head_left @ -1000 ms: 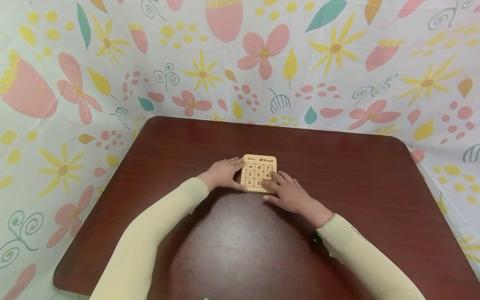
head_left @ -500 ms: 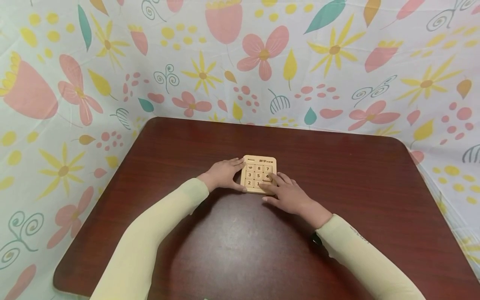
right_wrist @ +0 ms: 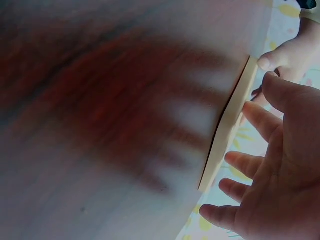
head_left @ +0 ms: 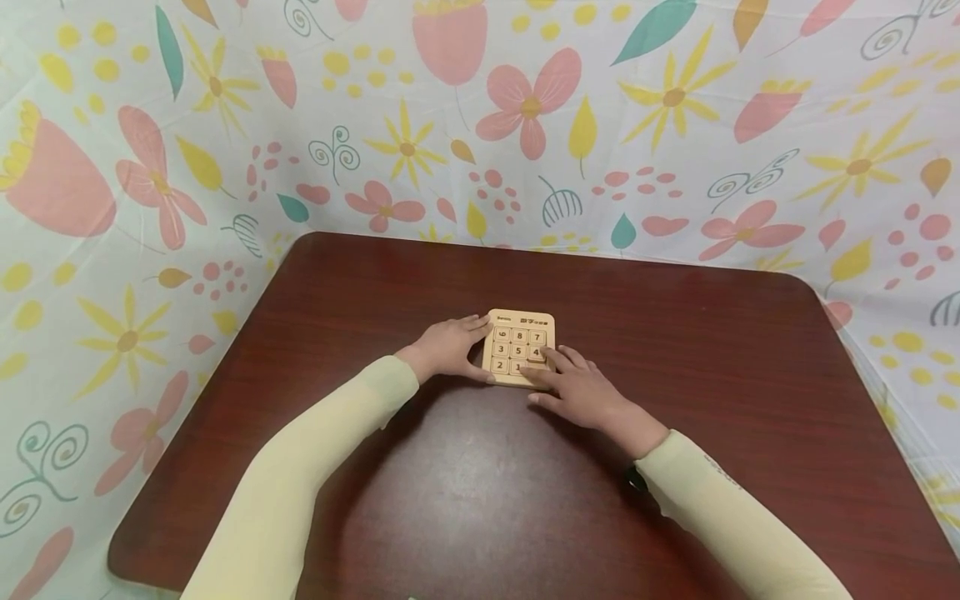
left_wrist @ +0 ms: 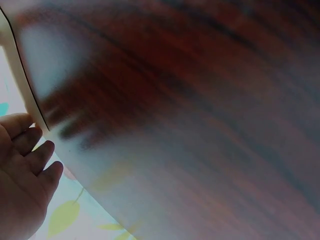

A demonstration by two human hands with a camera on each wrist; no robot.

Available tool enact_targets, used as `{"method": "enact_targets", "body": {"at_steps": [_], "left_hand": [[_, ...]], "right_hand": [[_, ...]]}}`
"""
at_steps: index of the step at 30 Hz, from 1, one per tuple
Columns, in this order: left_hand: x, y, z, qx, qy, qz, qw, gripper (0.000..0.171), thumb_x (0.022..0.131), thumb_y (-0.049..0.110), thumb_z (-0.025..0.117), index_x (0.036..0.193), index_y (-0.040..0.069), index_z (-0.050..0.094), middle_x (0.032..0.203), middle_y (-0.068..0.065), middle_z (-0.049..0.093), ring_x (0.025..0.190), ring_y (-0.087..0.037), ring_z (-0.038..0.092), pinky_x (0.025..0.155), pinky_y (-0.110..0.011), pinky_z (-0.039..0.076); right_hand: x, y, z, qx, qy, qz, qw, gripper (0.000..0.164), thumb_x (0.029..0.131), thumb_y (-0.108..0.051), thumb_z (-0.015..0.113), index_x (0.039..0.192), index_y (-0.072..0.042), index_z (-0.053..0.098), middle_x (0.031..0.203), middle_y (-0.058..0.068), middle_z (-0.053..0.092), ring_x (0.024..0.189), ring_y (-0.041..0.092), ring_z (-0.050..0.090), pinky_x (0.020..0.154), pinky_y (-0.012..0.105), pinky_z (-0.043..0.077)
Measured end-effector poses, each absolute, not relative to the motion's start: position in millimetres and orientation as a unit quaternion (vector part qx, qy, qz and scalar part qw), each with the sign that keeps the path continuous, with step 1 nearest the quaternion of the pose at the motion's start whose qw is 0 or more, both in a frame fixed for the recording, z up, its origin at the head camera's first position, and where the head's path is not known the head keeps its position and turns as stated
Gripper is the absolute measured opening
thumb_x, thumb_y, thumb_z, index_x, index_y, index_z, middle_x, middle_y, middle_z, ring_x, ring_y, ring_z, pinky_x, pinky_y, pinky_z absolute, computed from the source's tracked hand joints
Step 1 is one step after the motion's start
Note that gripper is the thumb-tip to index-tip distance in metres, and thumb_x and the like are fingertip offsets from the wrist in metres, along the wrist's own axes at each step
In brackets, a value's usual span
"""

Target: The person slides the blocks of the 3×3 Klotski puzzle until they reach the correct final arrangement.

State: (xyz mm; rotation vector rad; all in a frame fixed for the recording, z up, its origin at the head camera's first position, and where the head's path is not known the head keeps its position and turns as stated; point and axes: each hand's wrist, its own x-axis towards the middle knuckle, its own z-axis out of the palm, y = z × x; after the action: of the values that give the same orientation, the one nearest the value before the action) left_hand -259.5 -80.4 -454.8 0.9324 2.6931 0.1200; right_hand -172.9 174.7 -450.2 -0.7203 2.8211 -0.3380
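Note:
A light wooden number slide puzzle (head_left: 517,326) lies flat on the table, its numbered tiles in a three-by-three grid. The tile 6 (head_left: 502,334) is turned on its side. My left hand (head_left: 447,348) holds the board's left side, thumb at the lower corner and fingers at the upper one. From the right, my right hand (head_left: 585,393) reaches over with spread, fairly straight fingers. One fingertip is at the tile 4 (head_left: 536,352); the index finger covers the bottom right slot beside the tile 1 (head_left: 517,367). In the right wrist view the board (right_wrist: 227,130) shows edge-on.
The dark red-brown wooden table (head_left: 675,333) has rounded corners and a glossy reflection near the front. A white cloth (head_left: 480,125) printed with flowers and leaves hangs behind and to the left. Something dark (head_left: 634,478) sits at the right wrist.
The right fingertips have shifted slightly left over the puzzle's right column. The left hand and the board stay in place.

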Motion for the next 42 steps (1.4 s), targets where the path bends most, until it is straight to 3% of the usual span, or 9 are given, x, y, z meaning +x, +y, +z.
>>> {"method": "enact_targets", "body": {"at_steps": [42], "left_hand": [[-260, -80, -454, 0.323, 0.934, 0.042, 0.149, 0.106, 0.084, 0.071, 0.069, 0.163, 0.013, 0.03, 0.172, -0.004, 0.023, 0.16, -0.025, 0.026, 0.126, -0.045, 0.033]], "right_hand": [[-170, 195, -450, -0.226, 0.961, -0.118, 0.111, 0.048, 0.103, -0.042, 0.058, 0.147, -0.024, 0.058, 0.163, 0.023, 0.037, 0.15, 0.054, 0.029, 0.11, 0.078, 0.034]]}}
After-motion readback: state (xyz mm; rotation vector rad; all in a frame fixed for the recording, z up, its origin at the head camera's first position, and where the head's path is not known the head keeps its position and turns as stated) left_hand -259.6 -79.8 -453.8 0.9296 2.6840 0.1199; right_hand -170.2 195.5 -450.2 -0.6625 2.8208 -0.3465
